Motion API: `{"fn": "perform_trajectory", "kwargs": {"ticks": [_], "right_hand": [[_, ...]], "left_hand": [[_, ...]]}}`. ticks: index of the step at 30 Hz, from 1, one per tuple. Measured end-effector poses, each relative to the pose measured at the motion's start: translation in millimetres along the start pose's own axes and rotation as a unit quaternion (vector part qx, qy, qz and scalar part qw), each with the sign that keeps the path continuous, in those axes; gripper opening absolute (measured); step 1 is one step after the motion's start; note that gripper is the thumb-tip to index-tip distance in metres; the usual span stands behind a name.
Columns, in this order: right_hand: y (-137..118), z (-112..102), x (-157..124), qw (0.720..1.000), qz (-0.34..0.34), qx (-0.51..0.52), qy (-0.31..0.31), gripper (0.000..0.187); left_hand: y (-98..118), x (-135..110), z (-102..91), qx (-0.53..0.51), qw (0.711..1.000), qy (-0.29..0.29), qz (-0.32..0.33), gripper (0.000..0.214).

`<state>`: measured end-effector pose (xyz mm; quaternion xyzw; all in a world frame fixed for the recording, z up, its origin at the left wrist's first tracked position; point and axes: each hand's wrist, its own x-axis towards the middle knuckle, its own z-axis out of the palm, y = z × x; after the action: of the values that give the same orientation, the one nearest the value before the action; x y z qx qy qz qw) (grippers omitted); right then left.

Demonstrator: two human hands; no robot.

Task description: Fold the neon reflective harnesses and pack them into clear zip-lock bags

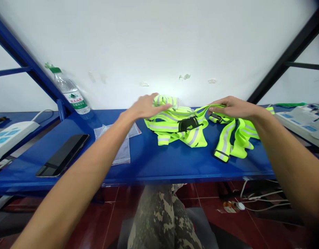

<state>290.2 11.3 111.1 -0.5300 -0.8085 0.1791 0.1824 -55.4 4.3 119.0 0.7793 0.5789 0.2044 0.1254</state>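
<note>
A tangle of neon-yellow reflective straps (185, 126) with grey stripes and a black buckle (188, 123) lies on the blue shelf (161, 162). My left hand (145, 106) lies palm down on the left part of the pile, fingers stretched out and together. My right hand (233, 107) pinches a strap near its black end, fingers closed on it. More strap loops (230, 138) hang toward the shelf's front edge under my right wrist.
A clear plastic bag (121, 145) and a black phone (63, 154) lie left of the straps. A water bottle (71, 92) leans against the blue frame. White power strips sit at far left (8, 136) and far right (304, 122). Cables lie on the red floor.
</note>
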Motion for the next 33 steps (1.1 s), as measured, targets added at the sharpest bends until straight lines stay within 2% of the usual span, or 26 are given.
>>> {"fn": "perform_trajectory", "kwargs": {"ticks": [2, 4, 6, 8, 9, 11, 14, 17, 19, 20, 21, 23, 26, 30, 33], "right_hand": [[-12.2, 1.3, 3.2, 0.999, -0.012, 0.009, -0.052, 0.054], [-23.1, -0.3, 6.9, 0.998, -0.024, 0.011, -0.057, 0.055], [-28.7, -4.8, 9.4, 0.999, -0.022, 0.003, -0.028, 0.054], [-27.6, -11.0, 9.9, 1.000, -0.012, -0.005, -0.002, 0.049], [-25.2, -14.4, 9.4, 1.000, -0.007, -0.001, 0.002, 0.045], [-19.4, -21.0, 7.6, 1.000, 0.004, 0.010, -0.015, 0.041], [-17.4, -29.5, 5.0, 0.996, 0.036, -0.043, -0.070, 0.039], [-32.2, -32.6, 5.6, 0.986, 0.044, -0.153, -0.059, 0.030], [-50.6, -29.0, 8.4, 0.984, -0.013, -0.177, -0.028, 0.051], [-60.6, -25.5, 10.6, 0.984, -0.056, -0.170, -0.019, 0.066], [-70.3, -21.0, 13.4, 0.983, -0.093, -0.155, -0.014, 0.073], [-85.6, -10.9, 19.9, 0.984, -0.125, -0.128, -0.013, 0.064], [-93.2, 0.0, 27.8, 0.988, -0.123, -0.083, -0.046, 0.040], [-83.8, 0.0, 28.9, 0.994, -0.091, -0.010, -0.051, 0.034], [-80.3, -3.8, 30.2, 0.992, -0.100, 0.017, -0.069, 0.028]], "left_hand": [[29.5, 0.0, 16.0, 0.028, 0.994, -0.068, 0.085, 0.108], [48.2, 5.5, 30.0, 0.042, 0.985, -0.118, 0.119, 0.121], [54.0, 13.5, 36.4, 0.040, 0.979, -0.158, 0.124, 0.103], [51.1, 20.4, 33.4, 0.039, 0.975, -0.181, 0.122, 0.067], [48.5, 22.8, 29.0, 0.039, 0.975, -0.184, 0.122, 0.052], [45.1, 25.2, 17.0, 0.041, 0.977, -0.172, 0.117, 0.036], [50.6, 26.2, -1.1, 0.053, 0.982, -0.144, 0.113, 0.025], [67.8, 26.9, -12.8, 0.064, 0.981, -0.142, 0.114, 0.022], [81.3, 27.4, -16.9, 0.084, 0.977, -0.156, 0.117, 0.029], [87.2, 27.4, -18.1, 0.101, 0.974, -0.164, 0.122, 0.034], [92.1, 27.3, -18.9, 0.120, 0.969, -0.172, 0.128, 0.039], [97.4, 26.4, -20.1, 0.150, 0.961, -0.183, 0.141, 0.045], [92.5, 24.1, -24.3, 0.167, 0.958, -0.183, 0.144, 0.049], [71.9, 22.2, -37.5, 0.196, 0.963, -0.160, 0.092, 0.052], [64.4, 21.6, -46.3, 0.191, 0.973, -0.116, 0.063, 0.042]]}}
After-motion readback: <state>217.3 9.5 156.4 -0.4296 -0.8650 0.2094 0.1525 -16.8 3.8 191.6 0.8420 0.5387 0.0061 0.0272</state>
